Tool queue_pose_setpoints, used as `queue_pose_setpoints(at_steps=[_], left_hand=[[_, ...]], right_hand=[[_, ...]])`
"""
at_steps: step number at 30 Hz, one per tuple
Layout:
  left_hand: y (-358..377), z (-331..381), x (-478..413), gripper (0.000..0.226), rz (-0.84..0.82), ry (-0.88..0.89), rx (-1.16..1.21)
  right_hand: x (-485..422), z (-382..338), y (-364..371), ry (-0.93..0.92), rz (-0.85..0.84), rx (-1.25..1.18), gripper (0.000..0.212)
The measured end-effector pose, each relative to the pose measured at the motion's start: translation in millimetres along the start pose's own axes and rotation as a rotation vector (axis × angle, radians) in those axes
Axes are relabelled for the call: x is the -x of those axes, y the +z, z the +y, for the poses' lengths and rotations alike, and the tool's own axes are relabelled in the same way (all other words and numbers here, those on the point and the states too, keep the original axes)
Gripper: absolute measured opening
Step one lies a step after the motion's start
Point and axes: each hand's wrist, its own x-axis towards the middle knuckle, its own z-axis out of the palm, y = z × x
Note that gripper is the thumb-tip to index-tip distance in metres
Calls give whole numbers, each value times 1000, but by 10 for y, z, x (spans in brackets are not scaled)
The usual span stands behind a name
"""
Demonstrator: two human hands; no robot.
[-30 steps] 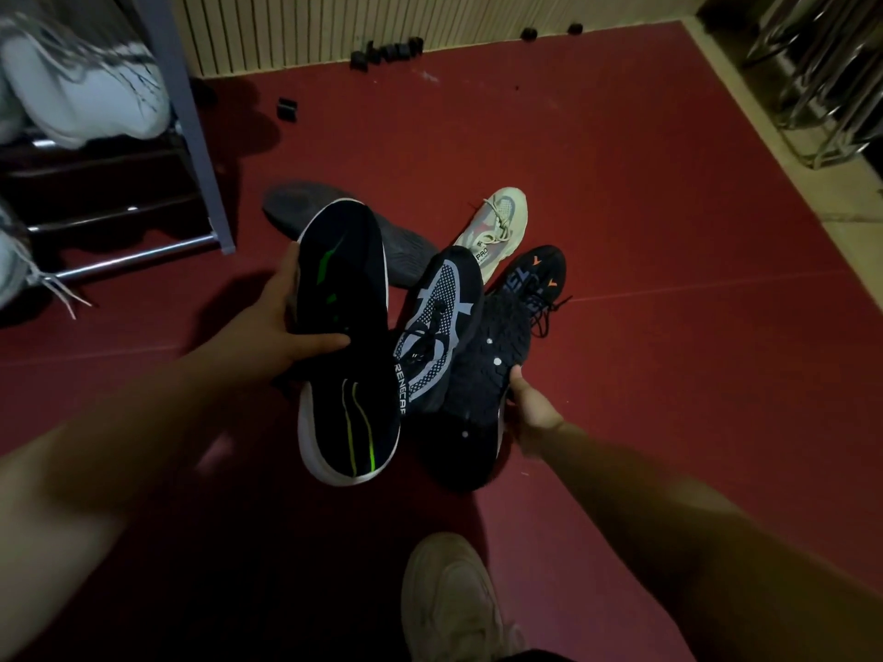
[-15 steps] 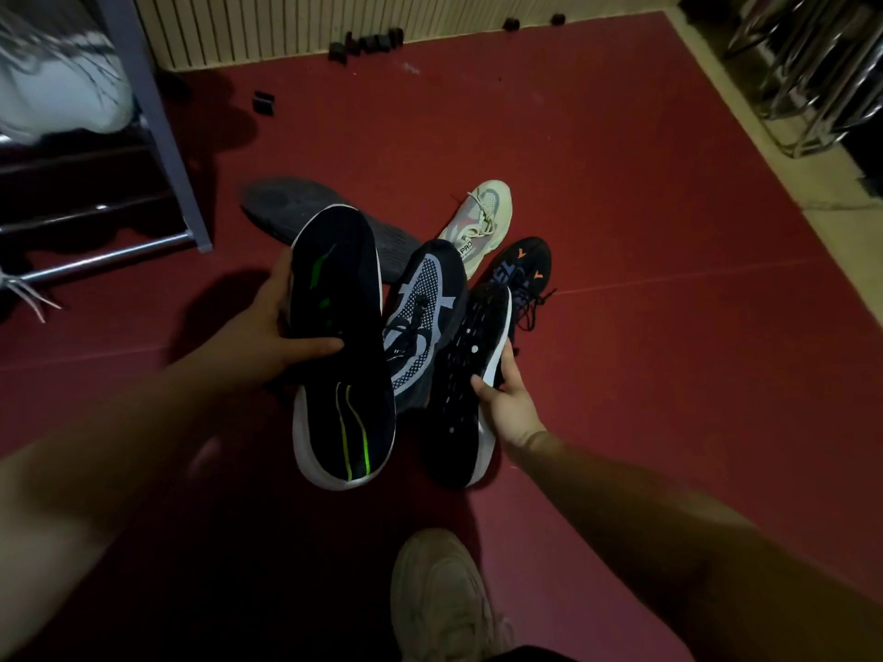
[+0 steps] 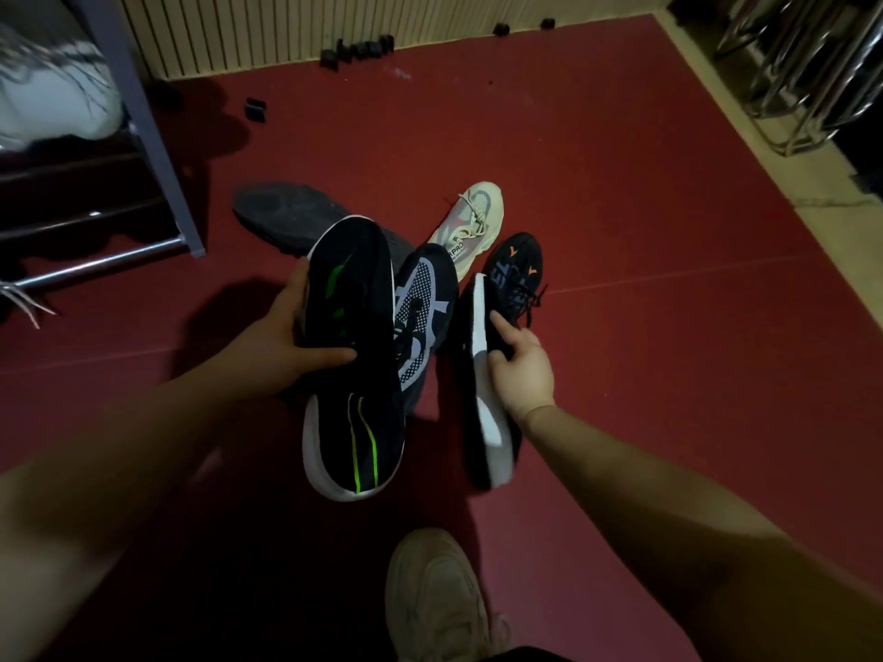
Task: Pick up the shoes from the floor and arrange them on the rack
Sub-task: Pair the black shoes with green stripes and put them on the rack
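My left hand (image 3: pixel 282 346) grips a black shoe with a white sole rim and green stripes (image 3: pixel 356 375), its sole turned up toward me. My right hand (image 3: pixel 518 370) grips a second black shoe with a white sole edge (image 3: pixel 482 375), held on its side above the floor. Below them on the red floor lie a dark blue and grey mesh shoe (image 3: pixel 423 308), a black shoe with orange marks (image 3: pixel 518 274), a cream shoe (image 3: pixel 470 222) and a dark grey shoe sole-up (image 3: pixel 286 215). The shoe rack (image 3: pixel 143 121) stands at the left with white shoes (image 3: pixel 52 93) on it.
My own foot in a beige shoe (image 3: pixel 430 594) stands at the bottom centre. Small black blocks (image 3: pixel 356 50) lie along the slatted wall at the back. Metal chair legs (image 3: pixel 807 69) stand at the top right beside a pale floor strip.
My right hand has turned its black shoe from sole-up onto its side, showing the white sole edge, and lifted it to the right. The left hand keeps its shoe almost still.
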Motion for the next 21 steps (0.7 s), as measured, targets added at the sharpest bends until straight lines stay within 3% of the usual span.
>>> queue_pose_setpoints(at_steps=[5, 9, 11, 14, 17, 19, 21], left_hand=[[43, 28, 21, 106, 8, -2, 18], [20, -14, 10, 106, -1, 21, 25], [-9, -46, 5, 106, 2, 27, 23], [-56, -76, 5, 106, 9, 29, -5], [-90, -100, 20, 105, 17, 17, 32], [-89, -109, 32, 104, 30, 21, 33], [-89, -93, 43, 104, 41, 14, 2]], right_hand=[[-30, -60, 28, -215, -20, 464, 44], [392, 39, 441, -318, -431, 551, 79], [625, 95, 617, -333, -485, 599, 88], [705, 235, 675, -401, -361, 552, 87], [666, 333, 625, -530, -234, 380, 69], [611, 311, 533, -506, -164, 260, 62], [459, 239, 419, -347, -82, 144, 63]])
